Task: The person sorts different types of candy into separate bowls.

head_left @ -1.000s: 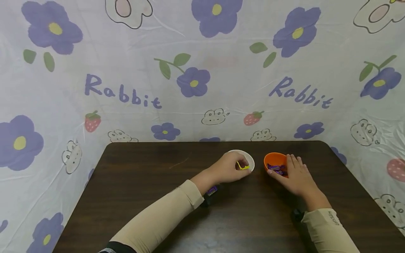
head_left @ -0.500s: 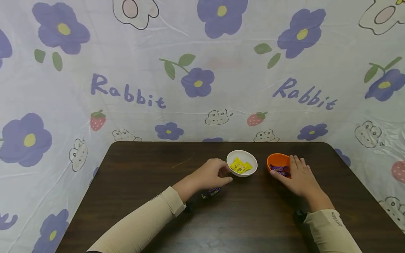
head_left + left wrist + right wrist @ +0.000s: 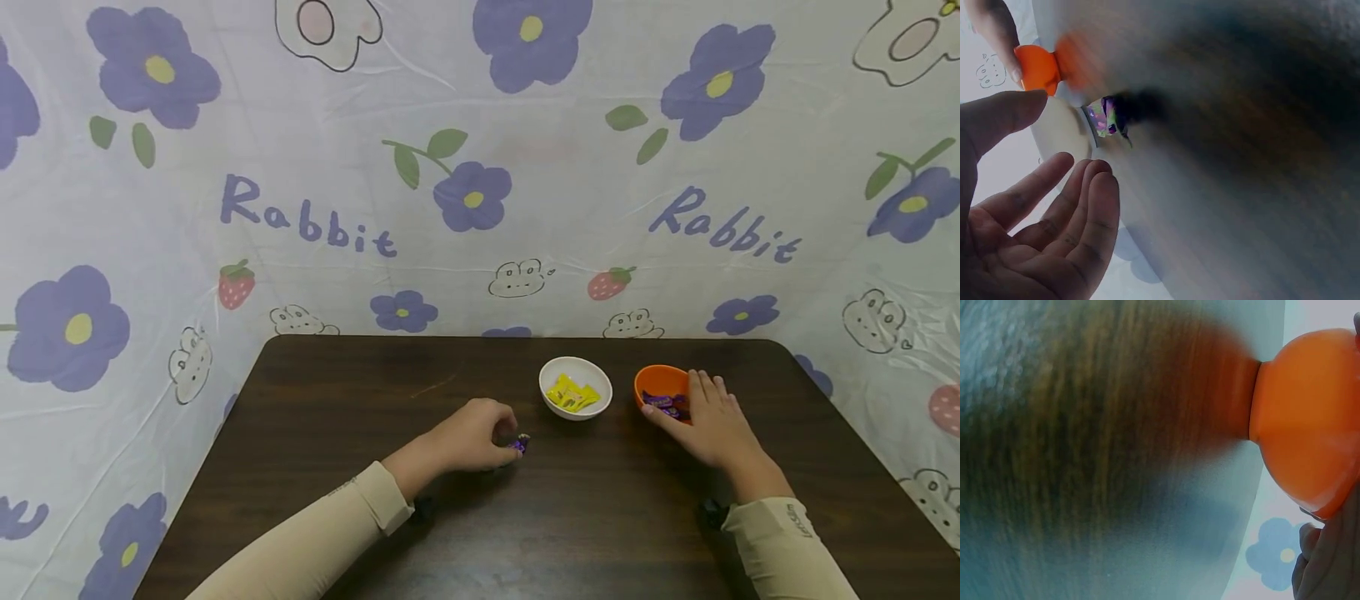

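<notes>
My left hand (image 3: 472, 437) is at a small purple-wrapped candy (image 3: 520, 445) lying on the dark wooden table (image 3: 360, 375). In the left wrist view, its thumb and fingers are spread apart, with the candy (image 3: 1105, 117) beyond the fingertips. My right hand (image 3: 708, 421) rests against the near right side of an orange bowl (image 3: 660, 377), thumb along the near rim and fingers stretched along the right side. Several purple-wrapped candies (image 3: 662, 402) lie in that bowl. The right wrist view shows the orange bowl's outside (image 3: 1310, 406) close up, the hand partly visible at its edge.
A white bowl (image 3: 551, 400) with yellow-wrapped candies (image 3: 572, 393) stands between my hands, left of the orange bowl. Behind the table hangs a printed cloth (image 3: 442, 275), which also runs along both sides.
My left hand has left the white bowl, where yellow wrapping showed at its fingers, and come left and nearer, down to the purple candy. The right hand stays at the orange bowl.
</notes>
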`<state>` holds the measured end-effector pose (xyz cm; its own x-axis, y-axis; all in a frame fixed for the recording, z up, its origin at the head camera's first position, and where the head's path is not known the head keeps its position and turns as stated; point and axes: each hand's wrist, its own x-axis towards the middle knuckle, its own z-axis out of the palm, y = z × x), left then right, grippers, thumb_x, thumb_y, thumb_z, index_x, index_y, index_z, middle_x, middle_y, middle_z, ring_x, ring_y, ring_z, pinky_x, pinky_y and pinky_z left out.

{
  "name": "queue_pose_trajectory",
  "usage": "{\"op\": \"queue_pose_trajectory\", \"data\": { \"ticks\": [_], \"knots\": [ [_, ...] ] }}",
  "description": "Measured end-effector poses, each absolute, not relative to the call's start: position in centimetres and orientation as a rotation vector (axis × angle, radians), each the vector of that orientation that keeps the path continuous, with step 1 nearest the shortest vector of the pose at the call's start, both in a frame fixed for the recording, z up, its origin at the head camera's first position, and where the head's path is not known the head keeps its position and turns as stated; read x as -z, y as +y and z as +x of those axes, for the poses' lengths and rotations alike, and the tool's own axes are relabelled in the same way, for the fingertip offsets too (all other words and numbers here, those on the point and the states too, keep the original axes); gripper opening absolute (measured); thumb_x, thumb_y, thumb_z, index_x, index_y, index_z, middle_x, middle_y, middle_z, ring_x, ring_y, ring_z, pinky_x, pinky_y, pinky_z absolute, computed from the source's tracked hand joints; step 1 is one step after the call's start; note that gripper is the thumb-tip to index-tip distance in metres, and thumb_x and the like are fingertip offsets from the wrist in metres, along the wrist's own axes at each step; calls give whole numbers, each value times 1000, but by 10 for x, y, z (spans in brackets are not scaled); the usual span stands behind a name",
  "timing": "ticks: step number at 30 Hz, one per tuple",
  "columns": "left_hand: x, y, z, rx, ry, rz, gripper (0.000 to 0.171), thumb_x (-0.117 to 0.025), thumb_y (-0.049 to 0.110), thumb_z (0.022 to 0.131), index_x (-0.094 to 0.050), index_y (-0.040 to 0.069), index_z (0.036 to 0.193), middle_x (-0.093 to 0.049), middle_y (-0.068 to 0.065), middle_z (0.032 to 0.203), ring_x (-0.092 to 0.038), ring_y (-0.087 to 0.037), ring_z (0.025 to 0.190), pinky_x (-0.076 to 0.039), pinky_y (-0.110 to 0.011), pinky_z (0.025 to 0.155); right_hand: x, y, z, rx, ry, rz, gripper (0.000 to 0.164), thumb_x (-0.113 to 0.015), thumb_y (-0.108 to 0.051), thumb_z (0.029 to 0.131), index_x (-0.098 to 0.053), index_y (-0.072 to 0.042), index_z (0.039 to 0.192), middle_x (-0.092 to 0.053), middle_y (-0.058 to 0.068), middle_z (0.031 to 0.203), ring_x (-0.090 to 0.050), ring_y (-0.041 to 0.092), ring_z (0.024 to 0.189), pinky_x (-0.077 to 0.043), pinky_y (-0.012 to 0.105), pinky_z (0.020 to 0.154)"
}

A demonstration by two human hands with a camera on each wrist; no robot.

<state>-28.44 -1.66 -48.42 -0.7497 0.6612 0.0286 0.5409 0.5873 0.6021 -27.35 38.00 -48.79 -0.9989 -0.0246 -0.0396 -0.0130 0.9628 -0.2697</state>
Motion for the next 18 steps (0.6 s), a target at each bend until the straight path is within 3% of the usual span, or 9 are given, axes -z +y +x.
{"op": "queue_pose_trajectory", "data": {
  "ticks": [7,18],
  "knots": [
    [493,-17,-283,-884,2603,965,36,-88,26,85,-75,3,109,-71,-10,92,-55,-10,77,-49,-26,71,489,381,-274,425,3070,-26,122,-46,-79,97,-6,16,163,-12,46,166,-11,66,153,-9,75,124],
    [497,-12,-281,-902,2587,920,31,-88,21,85,-75,3,107,-73,-8,92,-56,-7,75,-50,-24,69,488,380,-273,435,3067,-31,122,-47,-78,97,-6,16,163,-10,45,166,-10,65,154,-8,74,124]
  ]
}}
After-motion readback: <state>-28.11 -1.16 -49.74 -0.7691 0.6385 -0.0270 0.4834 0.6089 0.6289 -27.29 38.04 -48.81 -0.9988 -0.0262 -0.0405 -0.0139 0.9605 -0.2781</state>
